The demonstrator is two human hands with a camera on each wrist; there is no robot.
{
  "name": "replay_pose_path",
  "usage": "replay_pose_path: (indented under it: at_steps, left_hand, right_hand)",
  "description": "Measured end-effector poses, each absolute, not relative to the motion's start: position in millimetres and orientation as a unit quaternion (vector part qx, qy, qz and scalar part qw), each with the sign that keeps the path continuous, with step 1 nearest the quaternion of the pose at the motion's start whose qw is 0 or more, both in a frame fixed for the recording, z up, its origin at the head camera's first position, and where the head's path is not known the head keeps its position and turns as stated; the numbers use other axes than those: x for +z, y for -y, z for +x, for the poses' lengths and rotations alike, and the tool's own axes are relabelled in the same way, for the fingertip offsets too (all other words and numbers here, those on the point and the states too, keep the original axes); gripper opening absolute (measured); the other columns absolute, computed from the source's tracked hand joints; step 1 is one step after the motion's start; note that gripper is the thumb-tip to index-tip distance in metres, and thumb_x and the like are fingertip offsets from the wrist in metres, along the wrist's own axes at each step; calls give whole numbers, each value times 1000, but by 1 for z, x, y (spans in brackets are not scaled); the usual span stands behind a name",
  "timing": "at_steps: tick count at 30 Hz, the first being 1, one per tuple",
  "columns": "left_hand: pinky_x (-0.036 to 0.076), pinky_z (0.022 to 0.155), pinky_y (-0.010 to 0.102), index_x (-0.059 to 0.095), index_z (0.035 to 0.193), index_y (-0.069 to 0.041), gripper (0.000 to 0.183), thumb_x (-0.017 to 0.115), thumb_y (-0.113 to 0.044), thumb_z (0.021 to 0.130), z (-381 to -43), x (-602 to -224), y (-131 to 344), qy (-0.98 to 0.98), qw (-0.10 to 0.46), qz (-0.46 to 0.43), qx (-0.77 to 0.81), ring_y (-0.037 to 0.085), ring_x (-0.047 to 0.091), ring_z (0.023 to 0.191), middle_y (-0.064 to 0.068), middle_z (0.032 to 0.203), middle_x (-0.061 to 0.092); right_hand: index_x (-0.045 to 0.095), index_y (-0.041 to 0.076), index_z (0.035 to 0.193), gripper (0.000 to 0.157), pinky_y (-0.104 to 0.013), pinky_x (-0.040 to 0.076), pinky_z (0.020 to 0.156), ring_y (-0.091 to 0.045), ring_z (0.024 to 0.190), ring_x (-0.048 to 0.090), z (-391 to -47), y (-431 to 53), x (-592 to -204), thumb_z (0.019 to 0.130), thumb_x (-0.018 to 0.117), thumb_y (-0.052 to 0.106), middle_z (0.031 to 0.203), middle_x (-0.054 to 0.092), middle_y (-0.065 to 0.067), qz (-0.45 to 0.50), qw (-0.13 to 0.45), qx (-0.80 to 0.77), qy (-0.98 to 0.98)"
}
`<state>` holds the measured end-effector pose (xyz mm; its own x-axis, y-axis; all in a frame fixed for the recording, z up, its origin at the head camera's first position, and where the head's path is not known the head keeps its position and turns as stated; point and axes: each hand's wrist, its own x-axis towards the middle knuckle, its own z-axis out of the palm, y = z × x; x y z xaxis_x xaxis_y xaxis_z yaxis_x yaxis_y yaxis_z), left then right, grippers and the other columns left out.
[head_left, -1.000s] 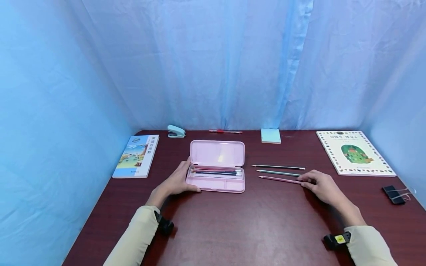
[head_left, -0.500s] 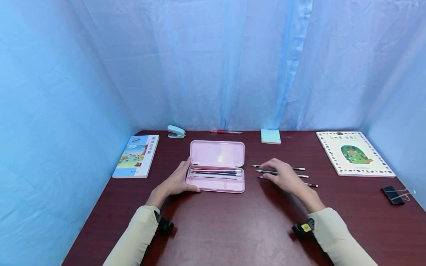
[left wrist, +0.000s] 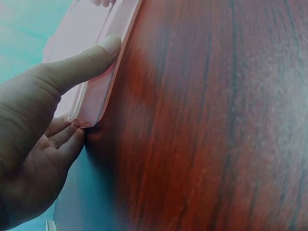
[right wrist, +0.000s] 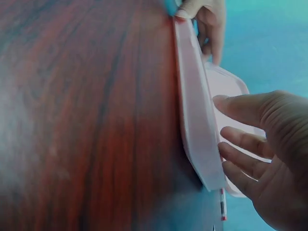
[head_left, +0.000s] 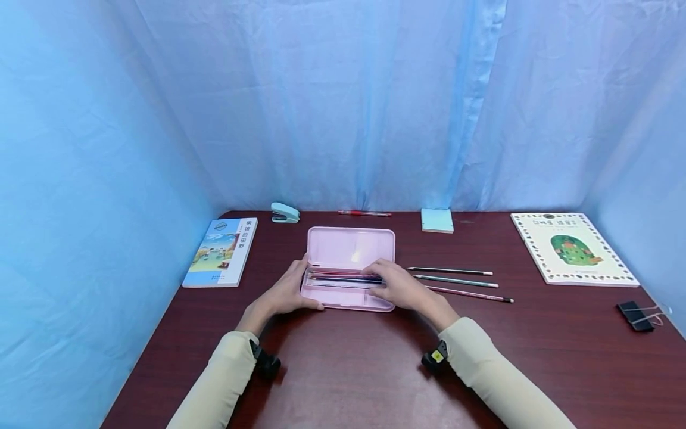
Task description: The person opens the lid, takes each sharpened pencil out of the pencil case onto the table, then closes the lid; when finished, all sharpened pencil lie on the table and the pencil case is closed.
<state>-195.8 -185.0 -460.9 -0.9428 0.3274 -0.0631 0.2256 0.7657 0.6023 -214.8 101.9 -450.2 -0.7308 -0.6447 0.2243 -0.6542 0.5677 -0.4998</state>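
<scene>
A pink pencil case [head_left: 351, 247] lies with its lid raised, several pencils [head_left: 334, 277] in its back compartment. My left hand [head_left: 286, 292] grips the case's left end, thumb along the front wall and fingers behind the corner, as the left wrist view shows. Over the right part of the case is my right hand [head_left: 399, 287], fingertips at the ends of the pencils inside. In the right wrist view its thumb and fingers [right wrist: 243, 144] are apart, nothing visible between them. Right of the case lie a black pencil [head_left: 450, 271], a green pencil [head_left: 458, 281] and a red pencil [head_left: 471, 293].
Along the back stand a light-blue stapler [head_left: 285, 213], a red pen [head_left: 364, 213] and a sticky-note pad [head_left: 436, 220]. One book [head_left: 221, 252] lies at the left, another book [head_left: 573, 247] at the right. A black binder clip [head_left: 636, 316] is near the right edge.
My right hand has left the red pencil's far end and moved left across the three pencils to the case. The left hand stays at the case's left end.
</scene>
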Motion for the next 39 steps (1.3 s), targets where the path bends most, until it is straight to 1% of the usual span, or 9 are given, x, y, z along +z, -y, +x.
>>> replay_pose_path:
  at_steps: [5,14,17,21,25,28,33,39]
  left_hand:
    - [28,105,38,4,149,-13,123,83,-46,60,-195,-460,185,-935,83,148,311,19,34,122,8,137,31]
    - [30,104,37,5,149,-13,123,83,-45,60,-196,-460,185,-934,82,150,315,19,35,120,9,135,33]
    - [30,104,37,5,149,-12,124,83,-46,60,-196,-461,186,-933,81,150,317,19,35,119,9,134,33]
    - [30,104,38,6,149,-11,124,84,-45,59,-196,-461,186,-932,76,152,319,19,36,119,9,133,35]
    - [30,104,37,5,149,-12,124,84,-45,60,-196,-461,185,-934,79,150,316,19,36,119,8,133,34]
    - [30,104,37,4,149,-13,124,83,-45,60,-195,-461,185,-935,83,145,314,18,36,118,7,133,34]
    - [30,103,37,4,149,-14,124,83,-46,60,-196,-460,185,-937,88,141,309,18,37,116,7,132,35]
    - [30,104,37,3,149,-15,124,82,-48,60,-195,-459,185,-938,91,141,304,18,36,118,8,135,33]
  right_hand:
    - [64,6,108,28,-36,43,88,-19,97,55,-215,-97,-454,81,69,9,103,60,-5,361,0,256,897]
    - [66,3,101,24,-32,48,76,-17,82,58,-217,-94,-453,78,68,-1,87,63,-5,372,-16,272,887]
    - [67,4,97,21,-30,48,73,-15,79,58,-218,-93,-452,78,67,-3,83,63,-2,369,-28,275,887]
    - [69,5,93,17,-29,48,73,-14,78,58,-218,-91,-448,78,67,-3,82,64,0,357,-48,275,891]
    - [69,5,91,14,-30,48,73,-14,77,57,-217,-91,-443,78,69,-1,80,64,-1,349,-61,276,894]
    - [69,5,89,12,-30,48,72,-14,76,57,-217,-91,-442,78,69,0,79,65,-1,346,-58,281,893]
    - [71,7,90,12,-27,47,70,-9,75,56,-218,-98,-441,79,69,3,80,65,2,323,-49,306,894]
    - [70,9,90,11,-28,47,68,-8,73,53,-217,-126,-435,80,69,5,78,61,6,310,-17,335,890]
